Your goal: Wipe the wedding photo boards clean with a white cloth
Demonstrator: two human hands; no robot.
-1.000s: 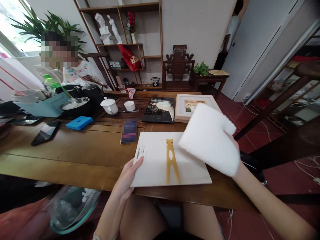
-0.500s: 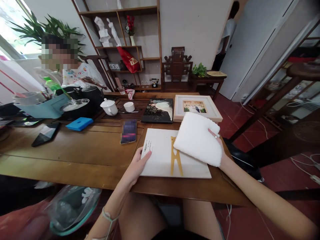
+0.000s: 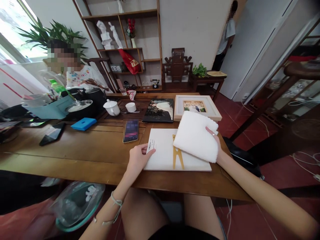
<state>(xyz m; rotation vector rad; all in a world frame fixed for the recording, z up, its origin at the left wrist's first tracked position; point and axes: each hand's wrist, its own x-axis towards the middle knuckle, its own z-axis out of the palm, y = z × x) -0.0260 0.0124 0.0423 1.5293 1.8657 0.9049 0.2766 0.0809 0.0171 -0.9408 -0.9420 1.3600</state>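
Note:
My left hand [image 3: 138, 159] pinches the left edge of a flat white board [image 3: 162, 156], thumb on top beside a small barcode label. The board lies near the front edge of the table. On its face is a yellow A-shaped piece [image 3: 178, 159], like a stand leg, whose upper part is partly covered. Over the board's right part lies a folded white fluffy towel [image 3: 196, 136]. My right hand [image 3: 216, 144] grips this towel by its right side, thumb on top and the other fingers hidden beneath.
Behind the board lie a dark photo panel [image 3: 159, 110] and a light wooden picture frame [image 3: 218, 115]. A phone [image 3: 131, 131], a blue block [image 3: 83, 123] and a white lidded cup [image 3: 111, 108] stand leftward. One person sits across the table; another stands by the door.
My left hand has shifted its hold, its wrist now higher and more bent. The towel has slid slightly left over the board. The person by the door shows more fully.

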